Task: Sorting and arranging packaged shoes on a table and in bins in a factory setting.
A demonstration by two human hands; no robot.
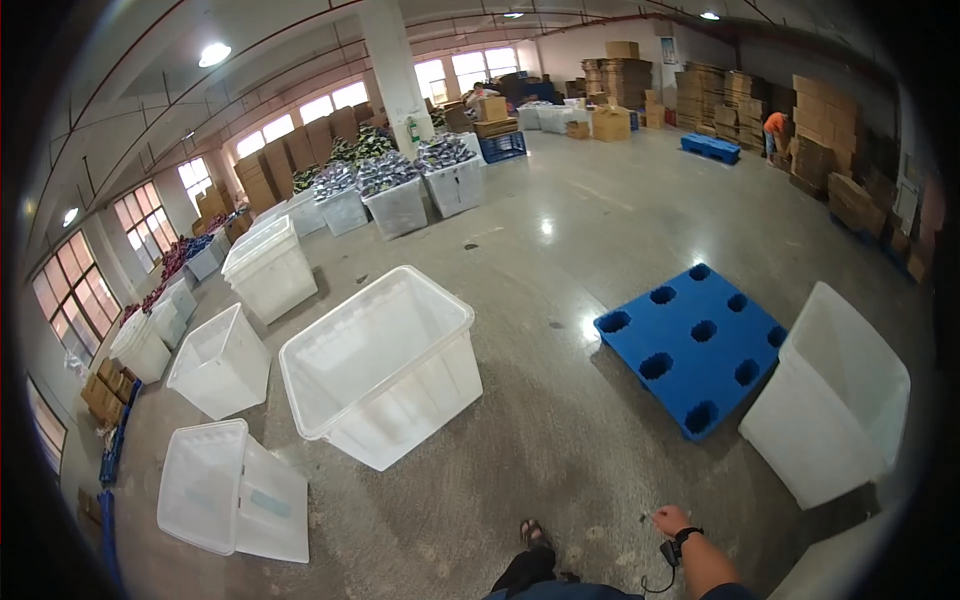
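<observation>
My right hand (672,519) hangs over the grey floor at the lower right, its fingers curled in, with nothing seen in them. A dark band with a small black device and a cable is around that wrist. My left hand is out of the picture. Nearest to the right hand is a tall white plastic bin (800,430), apart from it on the right. A blue plastic pallet (680,345) with round recesses lies beyond the hand. Ahead to the left stands a large white bin (420,405), its inside bare.
White bins (275,535) stand at the left, with more behind. Bins of packed goods (392,205) line up near a pillar (393,80). Stacked cartons (825,110) fill the back right, where a person in orange (775,125) bends near another blue pallet (710,147).
</observation>
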